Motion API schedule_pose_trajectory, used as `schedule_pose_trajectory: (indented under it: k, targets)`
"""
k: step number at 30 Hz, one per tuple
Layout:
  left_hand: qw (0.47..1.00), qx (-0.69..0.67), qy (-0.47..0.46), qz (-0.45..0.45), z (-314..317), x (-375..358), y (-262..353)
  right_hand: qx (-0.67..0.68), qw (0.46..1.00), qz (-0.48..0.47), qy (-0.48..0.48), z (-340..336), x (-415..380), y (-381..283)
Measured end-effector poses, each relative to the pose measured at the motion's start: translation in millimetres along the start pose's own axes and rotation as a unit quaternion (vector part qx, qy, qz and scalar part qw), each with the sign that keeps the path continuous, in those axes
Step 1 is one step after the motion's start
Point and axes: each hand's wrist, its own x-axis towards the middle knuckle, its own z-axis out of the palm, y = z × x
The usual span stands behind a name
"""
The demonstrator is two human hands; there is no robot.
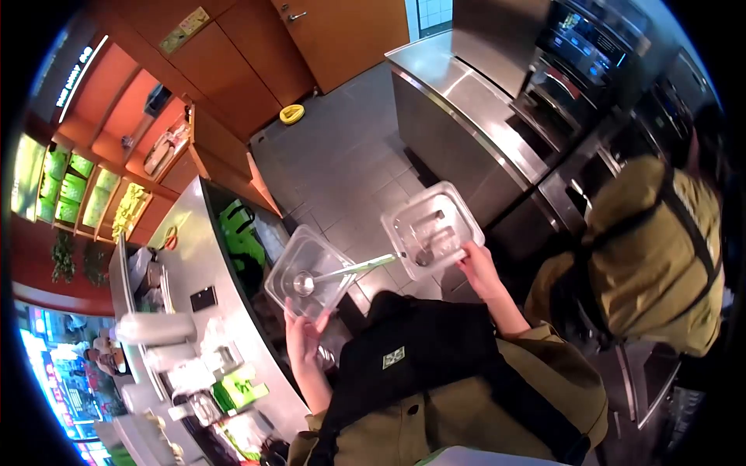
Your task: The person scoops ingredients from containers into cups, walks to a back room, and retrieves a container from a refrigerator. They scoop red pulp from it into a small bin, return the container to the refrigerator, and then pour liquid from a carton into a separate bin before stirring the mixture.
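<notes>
My left hand grips the near edge of a clear plastic food container. A ladle with a long, light green handle lies in it, the handle reaching out over the rim to the right. My right hand has its fingers round the near right rim of a second clear container. Some dark and pale shapes show at that container's bottom, too small to name. Both containers are held up in front of my body, apart from each other, with the ladle's handle end close to the right one.
A steel counter with packets and boxes runs along my left. Another steel counter with a machine stands ahead right. Close on my right is a person in a tan jacket. A yellow round object lies on the tiled floor.
</notes>
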Motion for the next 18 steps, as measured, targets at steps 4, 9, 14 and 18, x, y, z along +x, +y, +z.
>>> schedule_pose_trajectory:
  k: [4,9,14,18]
  targets:
    - [0.999,-0.034,-0.021,0.030,41.0,134.5,64.7,0.004,1.000,-0.027,0.010,113.2,132.8,-45.9]
    - [0.999,-0.025,-0.019,0.041,89.5,348.0,120.7,0.007,1.000,-0.021,0.021,208.0,319.6,-94.2]
    - [0.998,0.013,-0.056,0.012,224.0,552.6,217.7,0.004,0.997,-0.033,0.063,288.9,489.6,-166.4]
    - [0.986,0.113,-0.118,0.032,352.3,701.9,292.0,0.021,0.988,-0.104,0.115,374.6,586.9,-247.5]
